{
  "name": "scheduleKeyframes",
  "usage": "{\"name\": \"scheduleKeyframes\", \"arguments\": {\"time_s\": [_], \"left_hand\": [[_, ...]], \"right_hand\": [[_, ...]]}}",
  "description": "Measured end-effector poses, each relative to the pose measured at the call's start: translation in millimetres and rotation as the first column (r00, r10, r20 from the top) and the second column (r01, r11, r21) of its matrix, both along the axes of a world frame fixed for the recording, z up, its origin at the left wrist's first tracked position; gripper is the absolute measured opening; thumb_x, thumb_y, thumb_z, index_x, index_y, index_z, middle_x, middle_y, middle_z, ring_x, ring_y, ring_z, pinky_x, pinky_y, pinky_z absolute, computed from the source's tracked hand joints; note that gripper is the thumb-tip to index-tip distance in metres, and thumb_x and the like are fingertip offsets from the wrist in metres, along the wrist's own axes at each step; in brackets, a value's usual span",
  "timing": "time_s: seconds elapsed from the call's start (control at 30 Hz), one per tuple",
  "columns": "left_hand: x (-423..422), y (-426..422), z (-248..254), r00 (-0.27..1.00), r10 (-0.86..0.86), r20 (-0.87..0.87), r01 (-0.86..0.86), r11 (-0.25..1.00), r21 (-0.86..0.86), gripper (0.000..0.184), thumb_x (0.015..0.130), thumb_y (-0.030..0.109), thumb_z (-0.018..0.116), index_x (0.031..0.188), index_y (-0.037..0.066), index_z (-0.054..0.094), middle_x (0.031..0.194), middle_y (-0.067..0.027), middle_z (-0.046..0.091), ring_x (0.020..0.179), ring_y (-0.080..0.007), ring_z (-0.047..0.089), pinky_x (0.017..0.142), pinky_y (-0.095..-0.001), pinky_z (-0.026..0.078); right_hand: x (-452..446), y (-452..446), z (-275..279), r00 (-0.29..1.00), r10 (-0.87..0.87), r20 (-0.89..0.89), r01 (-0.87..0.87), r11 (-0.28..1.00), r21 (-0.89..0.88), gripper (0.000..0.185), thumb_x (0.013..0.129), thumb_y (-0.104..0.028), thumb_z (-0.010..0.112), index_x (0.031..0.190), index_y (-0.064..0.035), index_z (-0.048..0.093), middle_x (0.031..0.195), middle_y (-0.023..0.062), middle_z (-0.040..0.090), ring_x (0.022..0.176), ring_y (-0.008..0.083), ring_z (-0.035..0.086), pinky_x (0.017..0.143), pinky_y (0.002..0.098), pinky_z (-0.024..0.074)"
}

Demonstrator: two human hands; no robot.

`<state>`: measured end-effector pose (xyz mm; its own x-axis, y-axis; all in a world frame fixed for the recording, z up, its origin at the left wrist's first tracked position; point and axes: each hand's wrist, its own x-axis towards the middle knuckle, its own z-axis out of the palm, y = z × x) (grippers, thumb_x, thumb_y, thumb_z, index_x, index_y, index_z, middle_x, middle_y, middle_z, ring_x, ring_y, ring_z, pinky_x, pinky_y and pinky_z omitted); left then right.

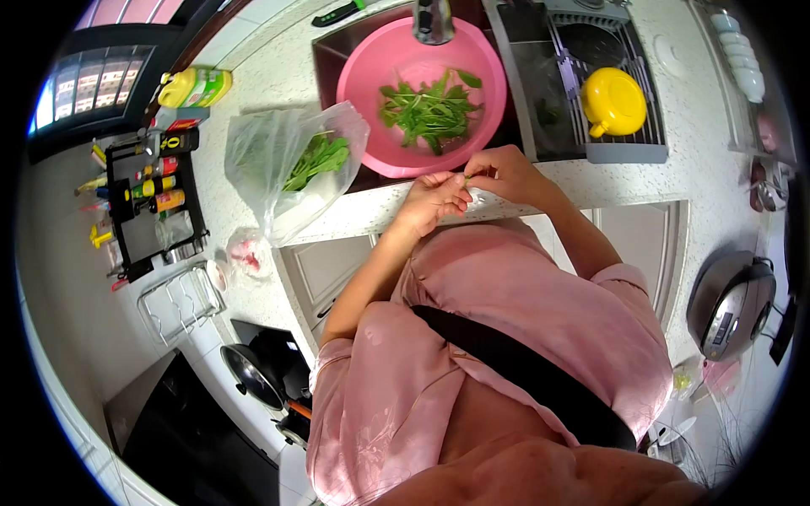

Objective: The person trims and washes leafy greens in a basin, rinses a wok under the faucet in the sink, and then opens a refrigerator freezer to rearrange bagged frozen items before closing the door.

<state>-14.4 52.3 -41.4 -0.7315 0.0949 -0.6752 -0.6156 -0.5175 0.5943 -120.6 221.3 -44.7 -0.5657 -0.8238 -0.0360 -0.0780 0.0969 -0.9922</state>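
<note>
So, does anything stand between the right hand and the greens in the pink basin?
Only the basin itself: its near rim lies between the right hand and the greens. Nothing visible covers the greens from above; the tap hangs over the far side.

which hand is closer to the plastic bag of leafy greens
Left. The left hand is to the right of the plastic bag; the right hand is farther right, by the pink basin.
</note>
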Motion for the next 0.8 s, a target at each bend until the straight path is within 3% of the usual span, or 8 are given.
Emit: {"name": "scheduleKeyframes", "arguments": {"time_s": [0.13, 0.27, 0.47, 0.5, 0.57, 0.7, 0.77, 0.8], "left_hand": [[-12, -8, 20, 0.993, -0.099, -0.056, 0.085, 0.973, -0.212, 0.028, 0.089, 0.026, 0.057, 0.097, 0.0, 0.06, 0.073, -0.0085, 0.063, 0.058, -0.0113, 0.058, 0.05, -0.0219, 0.048], [-1, -59, 39, 0.981, -0.058, -0.188, -0.097, 0.688, -0.719, 0.022, 0.087, 0.024, 0.06, 0.094, 0.003, 0.063, 0.065, -0.0014, 0.061, 0.052, -0.0039, 0.048, 0.046, -0.0184, 0.039], [25, -167, 41, 0.996, 0.041, -0.086, -0.094, 0.328, -0.94, 0.025, 0.087, 0.014, 0.053, 0.103, -0.004, 0.06, 0.069, -0.0048, 0.059, 0.058, -0.0084, 0.053, 0.053, -0.0237, 0.045], [32, -191, 26, 0.988, 0.099, -0.121, -0.145, 0.282, -0.948, 0.027, 0.086, 0.014, 0.052, 0.104, -0.005, 0.059, 0.079, -0.0105, 0.063, 0.067, -0.0172, 0.059, 0.062, -0.0313, 0.048], [34, -213, 35, 0.988, -0.086, -0.129, -0.142, -0.181, -0.973, 0.027, 0.085, 0.014, 0.052, 0.104, -0.004, 0.059, 0.09, -0.0165, 0.064, 0.083, -0.0308, 0.062, 0.074, -0.037, 0.048], [32, -258, 22, 0.947, -0.099, -0.306, -0.313, -0.066, -0.948, 0.027, 0.083, 0.013, 0.053, 0.105, -0.001, 0.06, 0.097, -0.0212, 0.063, 0.095, -0.0405, 0.057, 0.083, -0.0394, 0.045], [28, -257, 24, 0.995, -0.079, 0.06, 0.045, -0.175, -0.984, 0.027, 0.08, 0.014, 0.056, 0.103, 0.002, 0.061, 0.098, -0.0221, 0.062, 0.094, -0.04, 0.057, 0.082, -0.0391, 0.045], [25, -247, 19, 0.986, -0.153, -0.069, -0.097, -0.184, -0.978, 0.024, 0.079, 0.016, 0.057, 0.098, 0.002, 0.062, 0.093, -0.0225, 0.062, 0.089, -0.0392, 0.058, 0.079, -0.0401, 0.047]], "right_hand": [[-43, 29, 13, 0.901, -0.233, -0.365, 0.325, 0.921, 0.216, 0.012, 0.076, -0.015, 0.061, 0.082, -0.0041, 0.06, 0.068, 0.0133, 0.061, 0.06, 0.0258, 0.06, 0.057, 0.0351, 0.0454], [-100, 61, -73, 0.511, -0.1, -0.854, 0.643, 0.703, 0.303, 0.005, 0.078, -0.006, 0.051, 0.073, -0.0039, 0.053, 0.071, 0.0159, 0.06, 0.071, 0.0328, 0.062, 0.062, 0.0422, 0.0494], [-124, 40, -129, 0.667, 0.222, -0.711, 0.477, 0.606, 0.636, 0.012, 0.078, -0.005, 0.05, 0.074, -0.002, 0.061, 0.079, 0.0194, 0.063, 0.079, 0.0353, 0.063, 0.066, 0.0426, 0.0528], [-128, 39, -135, 0.683, 0.217, -0.697, 0.476, 0.592, 0.65, 0.014, 0.079, -0.006, 0.05, 0.073, -0.0012, 0.062, 0.08, 0.0201, 0.063, 0.08, 0.0356, 0.063, 0.067, 0.0426, 0.0529], [-134, 39, -139, 0.697, 0.229, -0.68, 0.448, 0.6, 0.662, 0.013, 0.08, -0.007, 0.049, 0.08, -0.0003, 0.06, 0.082, 0.0195, 0.063, 0.079, 0.0372, 0.062, 0.067, 0.0442, 0.0521], [-120, 26, -93, 0.666, 0.072, -0.743, 0.536, 0.647, 0.543, 0.013, 0.081, -0.009, 0.048, 0.088, -0.0013, 0.057, 0.084, 0.0215, 0.061, 0.081, 0.0392, 0.059, 0.07, 0.0469, 0.0486], [-113, 21, -76, 0.641, -0.021, -0.767, 0.59, 0.652, 0.476, 0.019, 0.084, -0.014, 0.049, 0.097, -0.0038, 0.056, 0.088, 0.0194, 0.061, 0.084, 0.0376, 0.059, 0.07, 0.045, 0.0484], [-107, 18, -68, 0.641, -0.022, -0.767, 0.59, 0.654, 0.474, 0.019, 0.084, -0.014, 0.049, 0.097, -0.0038, 0.056, 0.088, 0.0194, 0.061, 0.084, 0.0376, 0.059, 0.07, 0.045, 0.0484]]}}
